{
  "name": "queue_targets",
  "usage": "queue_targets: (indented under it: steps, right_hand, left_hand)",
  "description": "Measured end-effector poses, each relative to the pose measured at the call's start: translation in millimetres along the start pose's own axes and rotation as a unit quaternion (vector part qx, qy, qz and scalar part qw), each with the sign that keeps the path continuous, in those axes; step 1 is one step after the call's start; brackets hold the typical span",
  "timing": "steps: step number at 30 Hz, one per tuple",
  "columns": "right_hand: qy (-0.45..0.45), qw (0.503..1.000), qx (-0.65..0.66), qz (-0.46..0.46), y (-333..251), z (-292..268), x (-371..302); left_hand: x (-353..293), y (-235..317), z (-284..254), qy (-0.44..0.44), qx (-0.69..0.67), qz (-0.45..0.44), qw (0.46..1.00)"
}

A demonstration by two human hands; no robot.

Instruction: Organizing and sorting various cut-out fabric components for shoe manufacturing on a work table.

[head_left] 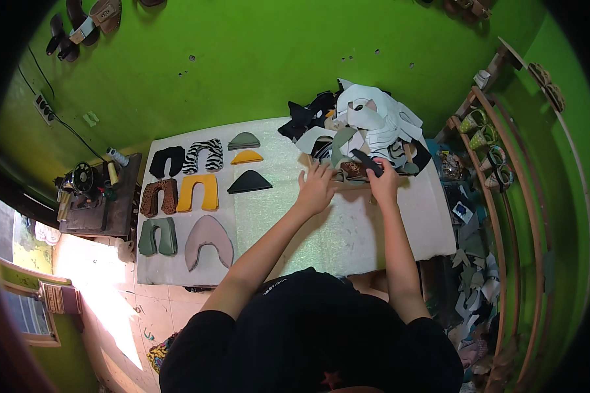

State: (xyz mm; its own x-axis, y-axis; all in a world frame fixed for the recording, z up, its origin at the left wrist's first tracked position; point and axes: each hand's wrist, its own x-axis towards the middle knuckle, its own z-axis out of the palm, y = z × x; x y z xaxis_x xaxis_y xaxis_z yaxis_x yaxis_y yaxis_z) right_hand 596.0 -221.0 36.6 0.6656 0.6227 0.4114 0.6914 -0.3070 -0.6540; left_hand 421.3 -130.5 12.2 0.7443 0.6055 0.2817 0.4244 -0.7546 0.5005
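A heap of cut material scraps (373,121), white, black, grey-green and brown, lies at the far right of the table. My right hand (384,182) grips a dark strip of material (366,160) at the heap's near edge. Beside it on the left, my left hand (317,188) has its fingers spread at the heap's front edge and holds nothing I can see. A brown patterned piece (354,171) lies between the two hands. Whether the left fingertips touch the scraps I cannot tell.
Left on the white table (295,242) lie U-shaped stacks, among them yellow (197,194) and pink (210,240), and half-round stacks, including black (250,183). A sewing machine (85,183) stands left. A wooden shoe rack (505,216) and floor scraps (475,288) are right.
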Motion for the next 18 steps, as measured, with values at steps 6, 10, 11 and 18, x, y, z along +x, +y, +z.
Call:
queue_targets:
  steps: [6,10,11,18]
  right_hand:
    - [0.034,0.975,0.211,0.063,8,-16,35]
    - [0.003,0.943,0.320,0.086,6,-26,56]
    - [0.008,0.930,0.362,0.065,8,-26,64]
    - [-0.030,0.971,0.236,-0.015,-7,-1,80]
  left_hand:
    - [7,14,9,0.013,-0.047,0.035,0.998]
    - [0,9,12,-0.034,-0.039,0.041,0.998]
    - [-2,9,14,-0.034,-0.038,0.038,0.998]
    - [-6,4,19,0.002,-0.032,0.068,0.997]
